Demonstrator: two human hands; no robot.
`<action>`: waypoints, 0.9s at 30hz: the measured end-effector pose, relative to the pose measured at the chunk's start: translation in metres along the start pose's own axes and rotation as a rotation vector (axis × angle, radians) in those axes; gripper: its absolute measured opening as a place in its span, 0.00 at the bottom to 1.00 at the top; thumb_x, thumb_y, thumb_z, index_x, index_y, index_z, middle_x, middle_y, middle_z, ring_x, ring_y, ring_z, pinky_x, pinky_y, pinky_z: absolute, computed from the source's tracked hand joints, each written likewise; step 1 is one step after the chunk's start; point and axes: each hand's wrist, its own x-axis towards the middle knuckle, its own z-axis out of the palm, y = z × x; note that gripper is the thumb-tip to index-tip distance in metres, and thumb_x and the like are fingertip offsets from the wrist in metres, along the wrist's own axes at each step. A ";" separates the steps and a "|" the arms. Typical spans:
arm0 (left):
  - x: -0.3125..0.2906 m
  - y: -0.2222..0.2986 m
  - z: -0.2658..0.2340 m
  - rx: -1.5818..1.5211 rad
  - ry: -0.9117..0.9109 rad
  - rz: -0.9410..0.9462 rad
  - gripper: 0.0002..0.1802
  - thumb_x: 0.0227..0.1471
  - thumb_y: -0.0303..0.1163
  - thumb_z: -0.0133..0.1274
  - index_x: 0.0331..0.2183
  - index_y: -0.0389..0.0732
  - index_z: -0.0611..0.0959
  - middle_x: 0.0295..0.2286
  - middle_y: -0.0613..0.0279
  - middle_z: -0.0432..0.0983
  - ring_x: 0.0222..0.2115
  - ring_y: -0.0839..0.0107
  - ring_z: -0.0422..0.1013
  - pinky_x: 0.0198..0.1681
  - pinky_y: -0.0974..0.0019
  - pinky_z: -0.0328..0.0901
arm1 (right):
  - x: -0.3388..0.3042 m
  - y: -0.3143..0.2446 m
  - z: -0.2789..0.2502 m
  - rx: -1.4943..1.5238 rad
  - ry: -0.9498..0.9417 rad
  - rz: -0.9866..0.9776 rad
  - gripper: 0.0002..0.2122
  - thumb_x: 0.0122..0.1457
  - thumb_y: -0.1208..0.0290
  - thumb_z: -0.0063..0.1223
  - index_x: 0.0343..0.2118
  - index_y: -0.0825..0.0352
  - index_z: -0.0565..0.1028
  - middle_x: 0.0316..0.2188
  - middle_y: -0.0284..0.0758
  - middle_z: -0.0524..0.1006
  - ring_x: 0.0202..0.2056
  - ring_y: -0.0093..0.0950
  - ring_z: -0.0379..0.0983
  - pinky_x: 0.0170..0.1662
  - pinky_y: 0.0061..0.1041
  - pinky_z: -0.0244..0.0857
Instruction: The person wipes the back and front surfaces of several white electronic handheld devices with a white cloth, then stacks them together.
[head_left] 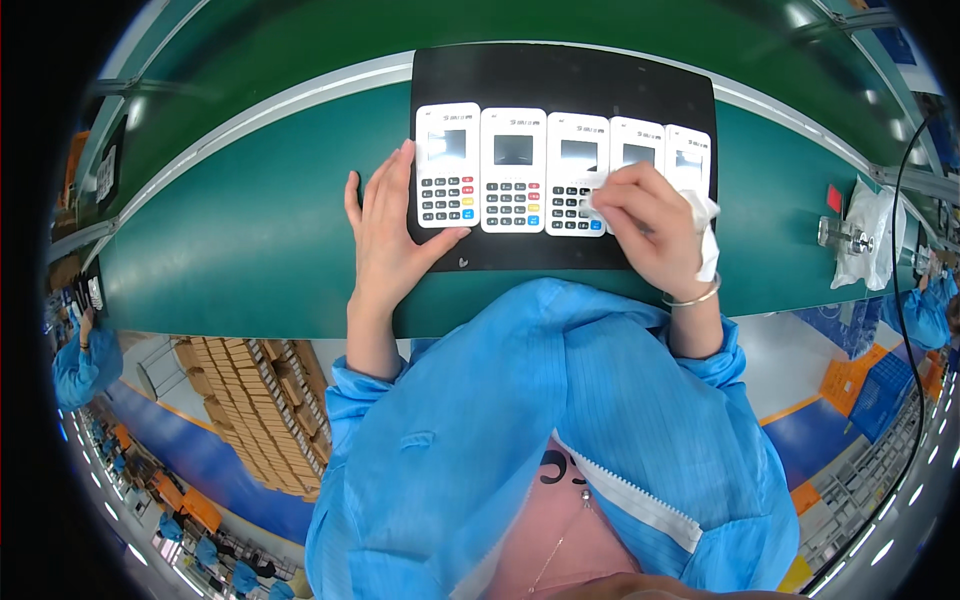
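Observation:
Several white card payment terminals with small screens and keypads lie side by side in a row on a black mat (560,80). My left hand (385,225) has its fingers spread along the outer edge of the leftmost terminal (449,165), the thumb by its lower end. Over the keypad of the middle terminal (577,160), my right hand (655,225) is closed on a white wiping cloth (707,240). Part of the cloth shows at the fingertips, and the rest hangs out behind the hand. That hand partly covers the two terminals on the right. The second terminal (513,170) lies uncovered.
The mat rests on a green workbench (260,230) with a pale rail along its far side. At the right are a clear bottle (845,236), a white plastic bag (880,235) and a small red piece (834,198). Stacked cartons (255,410) stand below left; other people work farther off.

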 end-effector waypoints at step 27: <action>0.000 0.001 0.002 -0.008 -0.008 -0.008 0.56 0.37 0.46 0.68 0.63 0.40 0.57 0.57 0.52 0.63 0.59 0.58 0.57 0.64 0.42 0.33 | -0.069 0.079 -0.025 -0.615 0.333 0.397 0.13 0.61 0.75 0.48 0.48 0.58 0.77 0.32 0.34 0.78 0.30 0.31 0.76 0.32 0.27 0.70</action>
